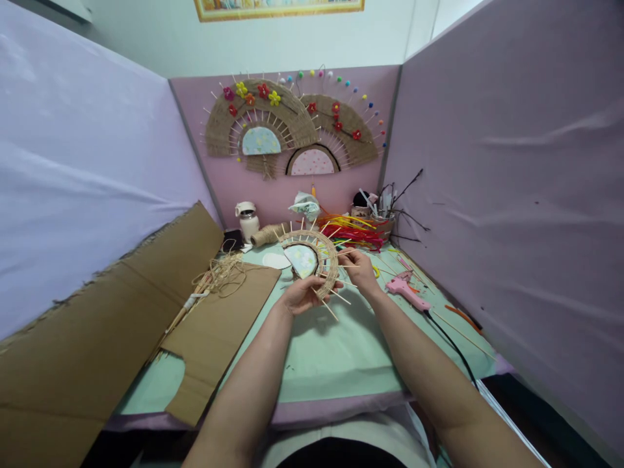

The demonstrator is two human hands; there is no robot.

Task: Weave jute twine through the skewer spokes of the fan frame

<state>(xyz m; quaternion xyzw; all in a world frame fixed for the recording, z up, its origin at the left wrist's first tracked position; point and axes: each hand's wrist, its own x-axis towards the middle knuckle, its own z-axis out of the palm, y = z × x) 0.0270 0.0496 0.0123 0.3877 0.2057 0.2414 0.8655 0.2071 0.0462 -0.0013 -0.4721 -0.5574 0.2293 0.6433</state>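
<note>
A small fan-shaped craft (329, 261) is held up over the table, tilted. It has a half-round centre of pale flowered cloth (301, 259), a woven twine band and thin sticks poking out all round. My left hand (305, 294) grips its lower edge from below, fingers closed round the band. At its right side my right hand (357, 268) is closed with the fingertips pinched at the band and sticks; whether they hold a stick or the twine is too small to tell. A pink glue gun (408, 294) lies to the right of my right hand.
Cardboard sheets (229, 325) and a stick bundle with loose twine (221, 276) lie on the left. Behind are a twine spool (269, 234), a white bottle (248, 221), coloured pipe cleaners (351, 231) and a pot with twigs (385, 224). Two larger fans (260, 117) hang on the back panel.
</note>
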